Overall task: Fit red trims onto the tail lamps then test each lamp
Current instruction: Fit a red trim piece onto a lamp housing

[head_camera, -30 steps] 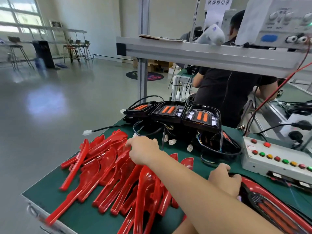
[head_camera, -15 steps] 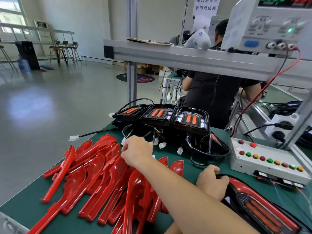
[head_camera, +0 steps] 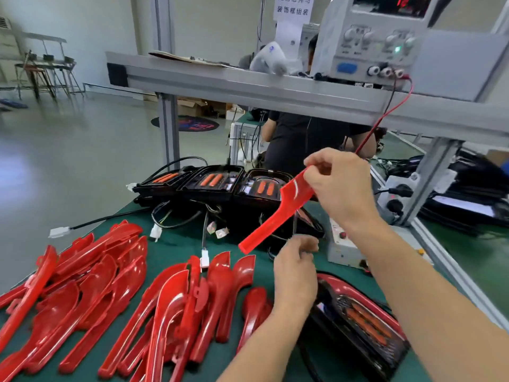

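My right hand (head_camera: 338, 188) pinches the wide end of a red trim (head_camera: 275, 216) and holds it in the air, narrow end pointing down-left. My left hand (head_camera: 294, 274) sits just under that end, fingers curled, beside the left end of a black tail lamp (head_camera: 366, 318) with a red rim; whether it grips anything is unclear. Several loose red trims lie in a left pile (head_camera: 96, 285) and a middle pile (head_camera: 179, 304). More tail lamps (head_camera: 212, 183) stand in a row at the back with their wires.
A grey button test box (head_camera: 341, 246) stands behind my hands on the green table (head_camera: 176, 244). A power supply (head_camera: 371, 42) with a red lead sits on the overhead shelf (head_camera: 248, 84). A person in black (head_camera: 303, 139) works beyond the bench.
My right hand has left the trim pile and risen to the right with one red trim. My left hand's fingers have lifted from the tail lamp toward the trim's lower end.
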